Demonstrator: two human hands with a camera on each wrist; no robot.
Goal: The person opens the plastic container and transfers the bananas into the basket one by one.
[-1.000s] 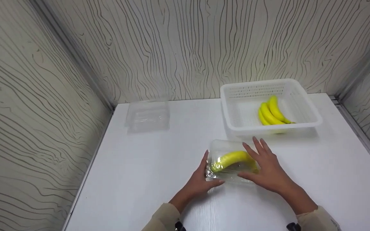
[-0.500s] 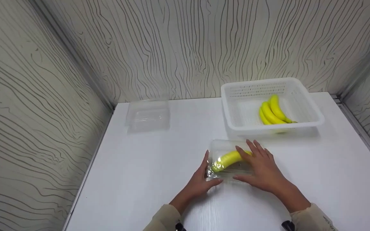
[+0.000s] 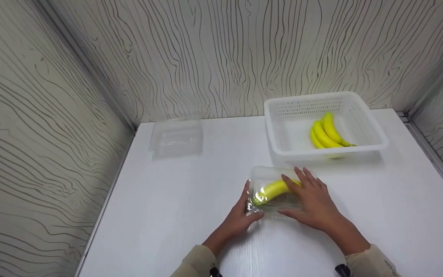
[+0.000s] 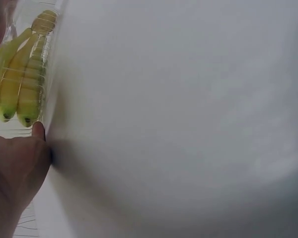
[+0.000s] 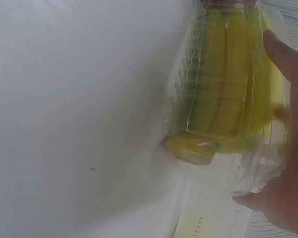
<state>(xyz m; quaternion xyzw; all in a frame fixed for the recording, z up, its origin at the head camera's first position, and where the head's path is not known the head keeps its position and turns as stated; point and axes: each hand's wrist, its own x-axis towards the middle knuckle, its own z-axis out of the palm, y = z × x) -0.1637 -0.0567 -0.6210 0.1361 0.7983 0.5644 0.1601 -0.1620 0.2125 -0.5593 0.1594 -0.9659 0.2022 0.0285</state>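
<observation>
Right now the clear box (image 3: pixel 273 189) with bananas (image 3: pixel 272 190) inside sits on the white table (image 3: pixel 167 215), in the middle near the person. Its long side runs from 9 o'clock to 3 o'clock. The left hand (image 3: pixel 240 217) touches the box's end at 9 o'clock, fingers straight, thumb along the front edge. The right hand (image 3: pixel 313 202) lies flat on the lid, fingers spread and pointing to 11 o'clock. Both hands touch the box. A white basket (image 3: pixel 279 127) sits at 1 o'clock.

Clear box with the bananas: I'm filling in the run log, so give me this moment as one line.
left hand: on clear box left end | right hand: flat on lid | bananas: inside | basket: behind, apart
</observation>
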